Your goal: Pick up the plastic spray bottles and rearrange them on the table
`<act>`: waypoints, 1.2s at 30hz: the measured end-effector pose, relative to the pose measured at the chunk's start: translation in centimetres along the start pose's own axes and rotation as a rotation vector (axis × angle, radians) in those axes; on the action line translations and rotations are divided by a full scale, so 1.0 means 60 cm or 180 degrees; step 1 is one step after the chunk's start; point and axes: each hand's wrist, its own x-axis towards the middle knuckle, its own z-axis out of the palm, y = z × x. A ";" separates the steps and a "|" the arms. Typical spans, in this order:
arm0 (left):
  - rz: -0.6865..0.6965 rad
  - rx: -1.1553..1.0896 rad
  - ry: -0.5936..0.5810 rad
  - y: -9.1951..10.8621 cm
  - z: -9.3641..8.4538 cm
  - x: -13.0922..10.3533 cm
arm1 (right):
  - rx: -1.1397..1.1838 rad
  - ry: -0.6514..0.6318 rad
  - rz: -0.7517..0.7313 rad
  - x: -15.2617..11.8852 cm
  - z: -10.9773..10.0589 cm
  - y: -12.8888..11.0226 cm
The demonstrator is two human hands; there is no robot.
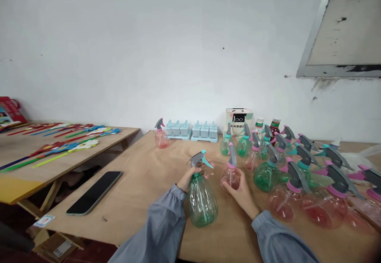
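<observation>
One green spray bottle (pixel 203 201) is gripped around its neck by the left hand (pixel 188 179), just below the trigger head (pixel 196 159); the right hand (pixel 241 193) is curled around the body of a pink bottle (pixel 228 176) beside it. A light squeeze should do for both — the clear plastic may flex — with fingers best kept off the triggers. More bottles (pixel 266 177) crowd the table (pixel 143 183) at right, so steer wide of them; a phone (pixel 94 192) lies left.
</observation>
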 end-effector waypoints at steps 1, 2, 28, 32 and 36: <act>0.0030 0.0005 0.0098 -0.002 -0.002 0.001 | -0.0015 0.0021 -0.0011 0.000 0.000 0.001; 0.0069 0.0018 0.0227 -0.004 -0.003 0.001 | -0.0023 0.0031 -0.0019 0.000 0.001 0.001; 0.0145 0.0246 0.0063 0.013 0.024 -0.013 | -0.0075 -0.0206 -0.0019 -0.005 -0.012 -0.022; 0.0049 0.0304 -0.0006 0.011 0.017 -0.012 | -0.0177 -0.0211 -0.0078 -0.007 -0.013 -0.016; 0.0132 0.0239 0.0021 0.008 0.007 -0.012 | -0.0225 -0.0199 -0.0115 -0.007 -0.013 -0.011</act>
